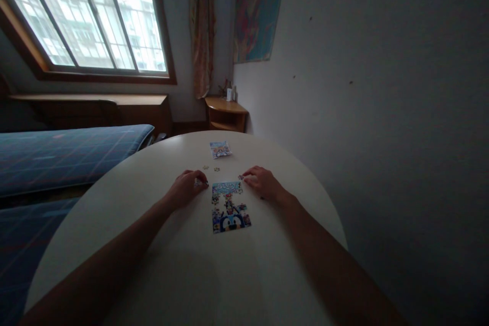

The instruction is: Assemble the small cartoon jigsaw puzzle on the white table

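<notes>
A partly assembled jigsaw puzzle lies flat on the white table, with gaps showing in its middle and right side. Just left of its upper edge, my left hand is closed, with a small dark puzzle piece at the fingertips. My right hand rests on the opposite side, its fingers pinched at another puzzle piece beside the puzzle's top right corner. Beyond the hands lie two loose pieces. A small dark piece shows partly under my right palm.
The round white table holds a small printed packet near its far edge. A plaid-covered mattress is on the left. The wall stands close on the right, and a corner shelf is behind the table.
</notes>
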A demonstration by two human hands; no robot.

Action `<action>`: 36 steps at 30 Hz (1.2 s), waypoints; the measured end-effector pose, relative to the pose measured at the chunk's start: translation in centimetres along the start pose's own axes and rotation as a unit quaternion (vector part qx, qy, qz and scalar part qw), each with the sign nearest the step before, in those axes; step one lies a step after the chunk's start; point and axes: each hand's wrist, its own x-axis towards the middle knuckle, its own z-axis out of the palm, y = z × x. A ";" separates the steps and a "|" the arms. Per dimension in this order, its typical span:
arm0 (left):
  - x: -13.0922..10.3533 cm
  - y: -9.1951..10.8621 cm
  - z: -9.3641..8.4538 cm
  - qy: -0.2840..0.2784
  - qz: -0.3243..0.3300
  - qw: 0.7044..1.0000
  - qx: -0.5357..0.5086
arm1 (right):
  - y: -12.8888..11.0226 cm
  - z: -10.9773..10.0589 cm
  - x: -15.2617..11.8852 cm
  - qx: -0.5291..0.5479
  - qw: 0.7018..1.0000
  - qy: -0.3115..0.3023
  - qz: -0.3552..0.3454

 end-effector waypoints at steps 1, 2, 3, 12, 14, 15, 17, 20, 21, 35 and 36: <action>0.0 0.2 0.0 -0.004 0.001 1.000 -0.010 | -0.1 0.0 -0.1 0.005 1.000 0.000 -0.004; 0.0 0.4 0.1 -0.007 -0.001 1.000 -0.019 | -0.3 0.1 -0.1 0.012 1.000 0.001 -0.008; 0.0 0.6 0.1 -0.008 -0.006 1.000 -0.029 | -0.6 0.2 -0.2 0.021 1.000 0.002 -0.012; -0.7 4.3 0.0 -0.015 0.055 0.987 -0.152 | -5.6 1.2 -0.9 0.197 0.978 0.009 -0.071; -1.0 4.8 0.1 -0.020 0.071 0.983 -0.168 | -6.4 1.4 -1.1 0.224 0.971 0.005 -0.083; -1.0 5.0 0.2 -0.019 0.075 0.981 -0.179 | -6.6 1.5 -1.2 0.231 0.969 0.003 -0.086; -1.1 5.2 0.6 -0.009 0.074 0.975 -0.211 | -7.0 1.5 -1.3 0.240 0.967 0.004 -0.084; -1.0 5.5 1.0 0.008 0.062 0.954 -0.294 | -7.2 1.4 -1.2 0.264 0.963 0.029 -0.053; -1.0 5.7 1.1 0.010 0.058 0.945 -0.323 | -7.2 1.3 -1.1 0.284 0.957 0.040 -0.035; -0.8 6.1 1.7 0.008 -0.039 0.906 -0.421 | -6.4 1.7 -0.9 0.477 0.878 -0.020 0.027; -0.9 6.1 1.7 0.002 -0.048 0.903 -0.427 | -6.3 1.6 -1.0 0.479 0.877 -0.034 0.015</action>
